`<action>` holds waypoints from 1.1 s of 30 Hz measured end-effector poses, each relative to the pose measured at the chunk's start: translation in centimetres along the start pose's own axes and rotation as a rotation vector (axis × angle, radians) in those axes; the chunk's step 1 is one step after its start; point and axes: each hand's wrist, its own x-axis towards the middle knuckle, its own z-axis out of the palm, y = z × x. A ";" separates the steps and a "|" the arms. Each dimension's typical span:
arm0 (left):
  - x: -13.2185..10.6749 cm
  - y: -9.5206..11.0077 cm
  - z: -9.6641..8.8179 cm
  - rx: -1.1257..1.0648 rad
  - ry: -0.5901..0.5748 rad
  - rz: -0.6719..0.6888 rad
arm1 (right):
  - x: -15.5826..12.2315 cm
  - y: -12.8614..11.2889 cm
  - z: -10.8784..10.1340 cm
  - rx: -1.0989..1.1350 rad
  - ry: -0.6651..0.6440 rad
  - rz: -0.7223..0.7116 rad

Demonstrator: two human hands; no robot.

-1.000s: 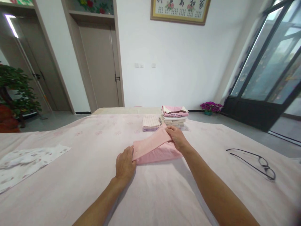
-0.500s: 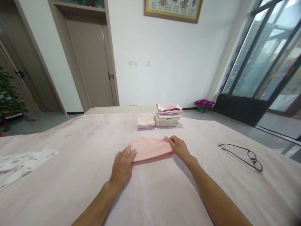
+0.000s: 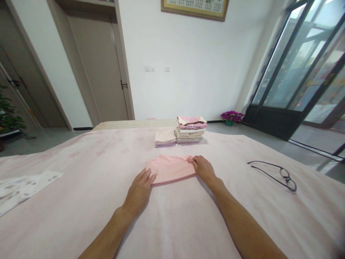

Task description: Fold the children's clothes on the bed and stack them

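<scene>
A folded pink garment lies flat on the pale pink tablecloth in front of me, its long folded edge toward me. My left hand rests on the garment's left end, palm down with fingers stretched out over the fabric. At the opposite end, my right hand has its fingers closed on the far right corner, where the cloth is slightly bunched. Beyond the garment, a folded striped cloth sits beside a stack of folded clothes, with a pink and cream piece on top.
Black-framed glasses lie with their arms unfolded on the right of the table. A white patterned cloth is spread at the left edge. Purple flowers stand on the floor beyond the table, near the glass door.
The bunched corner under my right hand lies lower and flatter than before. My left hand stays on the left end. The whole view has shifted slightly.
</scene>
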 end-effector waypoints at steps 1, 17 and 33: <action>0.0 0.0 0.0 -0.002 -0.007 0.008 | 0.0 0.0 0.1 -0.011 -0.001 -0.001; -0.6 0.2 -2.1 -0.198 -0.203 -0.091 | -0.9 -1.2 -1.3 -0.218 0.093 0.028; 8.3 -2.1 -0.8 -0.223 -0.261 -0.850 | 0.6 -0.4 0.5 -0.136 0.002 0.264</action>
